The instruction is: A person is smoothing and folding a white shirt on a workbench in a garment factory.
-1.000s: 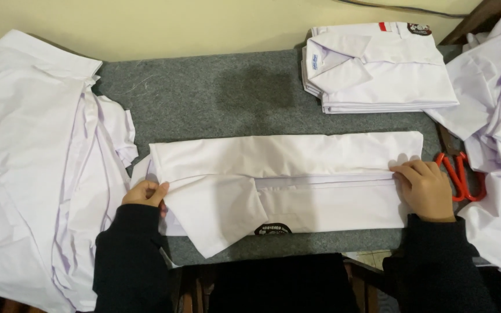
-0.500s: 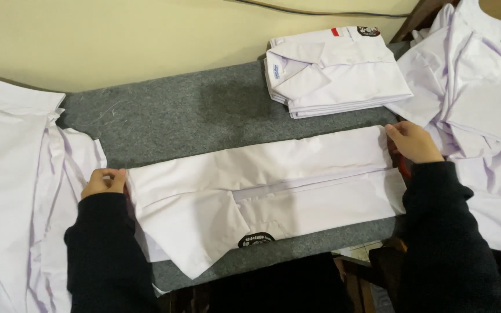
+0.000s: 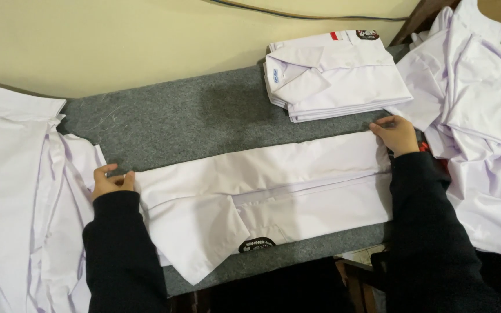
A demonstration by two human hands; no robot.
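Long folded white cotton shirt (image 3: 273, 185) lies on grey felt table (image 3: 192, 122); left hand (image 3: 110, 181) and right hand (image 3: 397, 133) pinch its ends

wall (image 3: 146, 40): cream, plain | table (image 3: 192, 122): grey felt top

A desk (image 3: 204, 119) covered in grey felt carries everything here. Between the left hand (image 3: 110, 182) and the right hand (image 3: 396, 133) lies a white shirt (image 3: 273, 197), folded into a long band, its short sleeve with a dark round badge hanging toward the near edge. Beyond the right hand, against the wall, sits a neat stack of folded white shirts (image 3: 334, 75). Outside the left hand lies a loose heap of white shirts (image 3: 18, 197); outside the right hand, another loose pile of white shirts (image 3: 476, 127).
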